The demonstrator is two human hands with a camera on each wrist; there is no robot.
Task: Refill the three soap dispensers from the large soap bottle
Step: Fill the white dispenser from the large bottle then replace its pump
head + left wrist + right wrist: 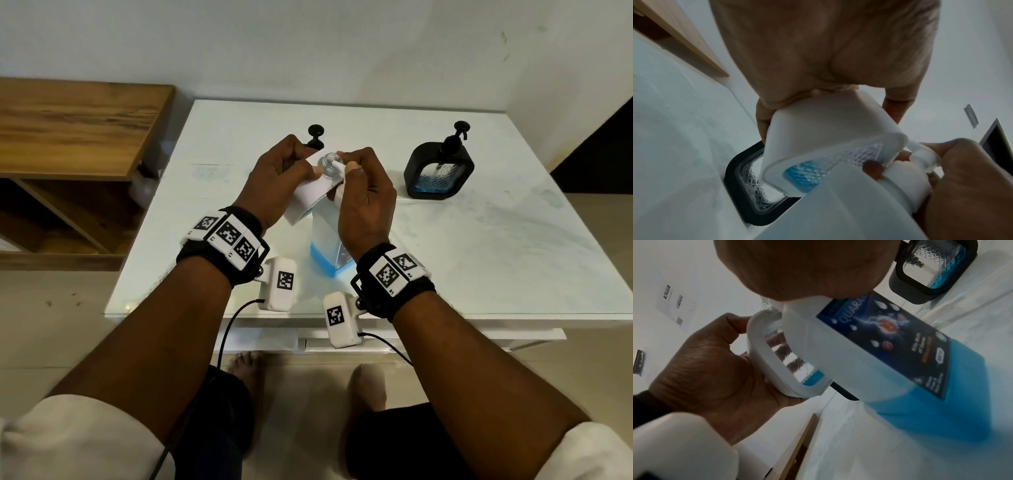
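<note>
The large soap bottle (324, 255) stands upright on the white table (479, 246), blue soap low inside it, its dark label (890, 337) showing in the right wrist view. My right hand (363, 178) grips its white pump head at the top. My left hand (291, 164) holds the white dispenser (313, 190) tilted against that pump, its clear open neck (330, 163) by the nozzle. A little blue soap lies in the white dispenser (807, 175). A black dispenser (438, 171) with its pump on stands to the right. Behind my left hand stands another black dispenser (744, 178), only its pump (315, 135) visible from above.
A wooden shelf unit (75, 123) stands left of the table. A wall runs behind the table's far edge. My bare feet (245, 366) are on the floor below the near edge. Cables hang from both wrist cameras.
</note>
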